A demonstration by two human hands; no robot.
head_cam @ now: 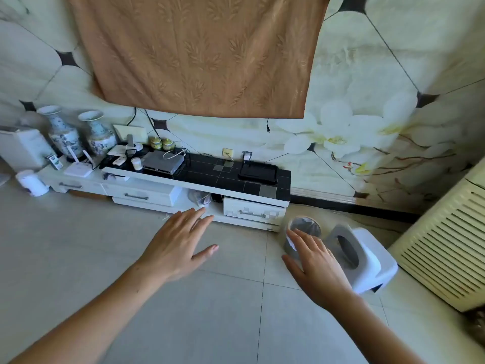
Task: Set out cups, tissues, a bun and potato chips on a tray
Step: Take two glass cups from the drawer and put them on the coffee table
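A black tray (258, 171) lies on the right end of the low cabinet's black top (210, 174). A small white cup (136, 163) stands further left on that top. My left hand (175, 246) is stretched forward over the floor, fingers apart, holding nothing. My right hand (316, 267) is also spread and holding nothing, in front of a grey bin (305, 228) lined with a bag; whether it touches the bin I cannot tell. No tissues, bun or chips are visible.
Two porcelain vases (64, 132), a router (78, 169), a set-top box (162, 162) and small jars (161, 143) crowd the cabinet's left side. A white stool (367, 261) lies tipped right of the bin. A cream louvred unit (446, 232) stands at right. An orange cloth (199, 53) hangs above.
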